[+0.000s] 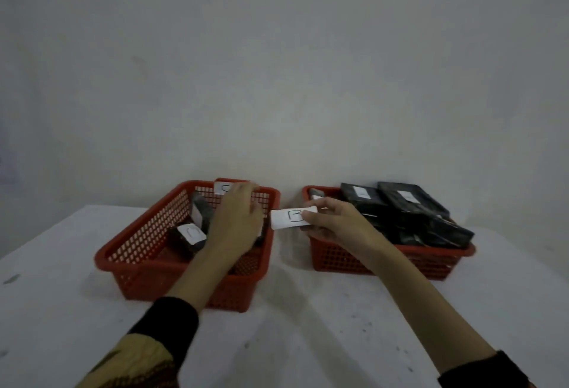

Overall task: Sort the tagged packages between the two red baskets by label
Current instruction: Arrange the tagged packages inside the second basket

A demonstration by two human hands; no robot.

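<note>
A white desk [308, 326] stands against a plain gray wall [277, 64]. The left red basket [138, 252] holds a few black packages [189, 238] with white tags. The left hand [237, 221] reaches in, its grip spread. The right hand [335, 221] pinches a tag marked B [291, 218] beside the right red basket [385, 261], which is piled with black packages.

1. A bare, plain room, its kind not told: a scuffed, unadorned grey wall [277, 64].
2. A white-covered table [292, 326] against it carries two red baskets [129, 264], makeshift sorting station.
</note>
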